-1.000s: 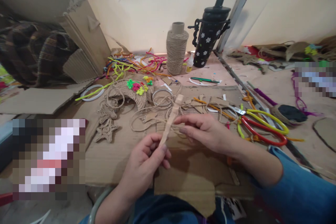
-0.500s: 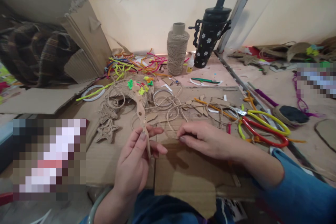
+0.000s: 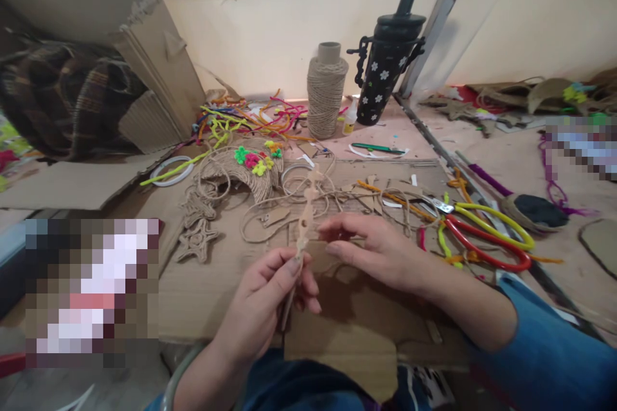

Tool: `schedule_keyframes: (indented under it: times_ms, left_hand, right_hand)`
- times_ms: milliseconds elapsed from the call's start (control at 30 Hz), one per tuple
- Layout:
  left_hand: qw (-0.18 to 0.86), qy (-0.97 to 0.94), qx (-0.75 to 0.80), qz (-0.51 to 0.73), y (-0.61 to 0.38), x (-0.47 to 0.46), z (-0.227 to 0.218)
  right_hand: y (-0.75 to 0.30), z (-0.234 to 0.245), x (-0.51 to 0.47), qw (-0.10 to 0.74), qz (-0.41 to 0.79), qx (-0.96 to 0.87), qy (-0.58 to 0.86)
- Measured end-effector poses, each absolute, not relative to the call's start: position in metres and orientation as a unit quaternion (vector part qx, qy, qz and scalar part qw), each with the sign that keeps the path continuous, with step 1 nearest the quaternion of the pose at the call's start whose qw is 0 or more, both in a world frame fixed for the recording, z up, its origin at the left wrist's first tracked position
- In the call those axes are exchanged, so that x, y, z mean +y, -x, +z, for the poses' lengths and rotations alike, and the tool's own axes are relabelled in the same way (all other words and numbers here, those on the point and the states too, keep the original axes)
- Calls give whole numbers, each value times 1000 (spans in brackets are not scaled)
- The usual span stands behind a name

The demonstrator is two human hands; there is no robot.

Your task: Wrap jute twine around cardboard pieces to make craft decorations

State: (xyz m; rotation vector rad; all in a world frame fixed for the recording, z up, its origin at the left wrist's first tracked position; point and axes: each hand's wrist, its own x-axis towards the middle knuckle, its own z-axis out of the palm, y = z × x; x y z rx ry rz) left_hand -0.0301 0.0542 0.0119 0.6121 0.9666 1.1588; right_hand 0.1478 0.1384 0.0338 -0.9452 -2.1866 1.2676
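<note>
My left hand [image 3: 270,295] is closed, pinching a flat tan cardboard cutout [image 3: 304,215] between thumb and fingers. The cutout stands tilted away from me, with a wavy edge and a small hole. Close to its right side is my right hand [image 3: 380,253], thumb and forefinger apart, with no object visible between them. Thin twine [image 3: 263,241] lies in loose loops behind both hands. A twine-covered crescent [image 3: 234,170] with bright little flowers rests beyond the left hand, and a twine star [image 3: 197,241] lies to its left.
Scissors [image 3: 486,241] with red and yellow handles lie right of my right hand. Behind stand a twine spool [image 3: 326,96], a small glue bottle [image 3: 349,119] and a black tumbler [image 3: 385,70]. An open cardboard box [image 3: 164,70] is at the left.
My left hand has moved right with the cutout, which now stands in front of the twine loops rather than the crescent. My right hand's thumb and forefinger have parted.
</note>
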Motion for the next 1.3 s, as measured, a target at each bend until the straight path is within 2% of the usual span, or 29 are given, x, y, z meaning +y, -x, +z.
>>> schedule_keyframes:
  times_ms: [167,300,400,567,667,833,1300]
  left_hand:
    - [712,-326,458,422,30,54,10]
    - [704,-346,463,414,30,54,9]
    - [704,-326,450,443,30,53,10]
    - [695,-302,400,516,29,51,11]
    - [679,-315,382,542,29,51,12]
    - [665,-299,398,557,29,51,12]
    - [613,-235,432,618,29,56,16]
  right_hand:
    - [-148,36,137,246,647,-661,289]
    - [-147,37,136,263,676,-631,277]
    - [-143,37,130,275,650,-650,281]
    - [-133,37,115,220,572,-750,251]
    - [-130,37,112,207,573,-761,221]
    - [-130,37,112,187,532,-785,256]
    - [-135,27,116,263,394,-831,291]
